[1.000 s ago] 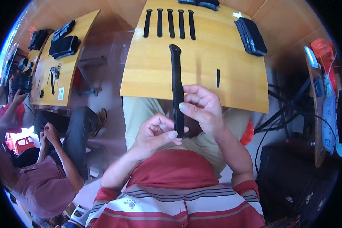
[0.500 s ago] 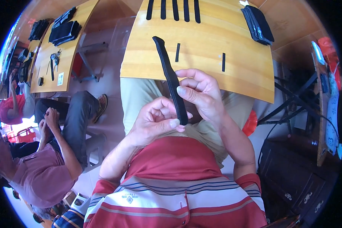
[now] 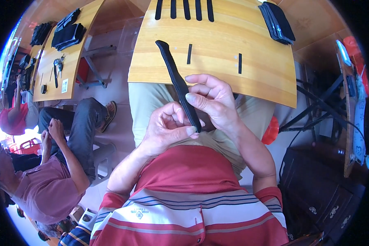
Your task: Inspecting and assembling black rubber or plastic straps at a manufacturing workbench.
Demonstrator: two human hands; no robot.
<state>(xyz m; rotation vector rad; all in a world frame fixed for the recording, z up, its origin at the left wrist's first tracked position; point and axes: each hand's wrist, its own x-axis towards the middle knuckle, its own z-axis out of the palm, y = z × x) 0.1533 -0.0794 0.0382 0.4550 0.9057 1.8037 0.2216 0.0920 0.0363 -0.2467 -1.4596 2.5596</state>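
A long black fabric strap [image 3: 175, 74] slants up and to the left over my lap, its far end above the near part of the wooden table. That far end looks slightly bent. My left hand [image 3: 168, 125] pinches the near end between thumb and fingers. Partway up the strap, my right hand [image 3: 211, 98] has its thumb and fingers closed on the right edge. On the table beyond lie two short, thin black strips, one left [image 3: 189, 54] and one right [image 3: 240, 63].
Several black straps [image 3: 186, 9] lie in a row at the table's [image 3: 217, 41] far side. A stack of black fabric pieces [image 3: 276, 22] sits at its far right. To the left, a seated person [image 3: 49, 184] is beside another table [image 3: 76, 61] holding black stacks and keys.
The strap's far end has swung a little to the left, so the strap slants more. Both hands keep hold of it in nearly the same places.
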